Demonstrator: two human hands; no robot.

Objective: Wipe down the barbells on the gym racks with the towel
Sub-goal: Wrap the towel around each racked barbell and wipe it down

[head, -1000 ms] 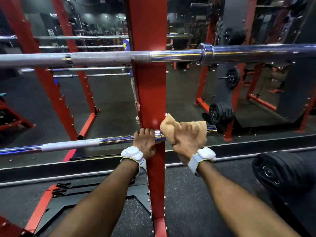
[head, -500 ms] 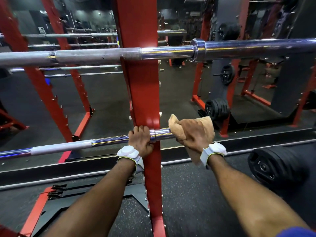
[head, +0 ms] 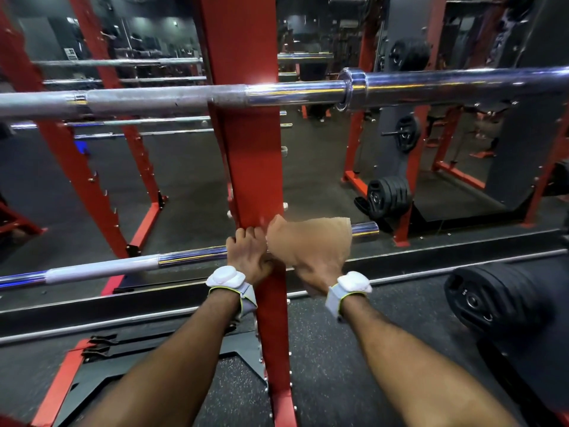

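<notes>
A dark speckled rubber floor (head: pixel 323 349) fills the lower part of the view. From it rises a wide red steel rack upright (head: pixel 246 149), which runs up through the middle of the scene. A thick chrome upper barbell (head: pixel 184 98) crosses the upright high up, with its collar and fat sleeve to the right. Lower down, a thinner chrome lower barbell (head: pixel 138 265) slants up from the left edge, crosses the upright and ends in a shiny sleeve tip at the right. A large black weight plate (head: pixel 486 300) sits on the floor at the right edge, and a stack of smaller black plates (head: pixel 388 195) stands farther back beside another red post.

The tan cloth towel (head: pixel 308 238) is wrapped over the lower barbell just to the right of the upright, covering the sleeve short of its bare tip. The right hand (head: pixel 317 272) clutches the towel round the bar; both are motion-blurred. The left hand (head: pixel 248 254) is curled over the same bar in front of the upright, touching the towel's edge. Each wrist carries a white band-mounted device (head: pixel 226 277).
</notes>
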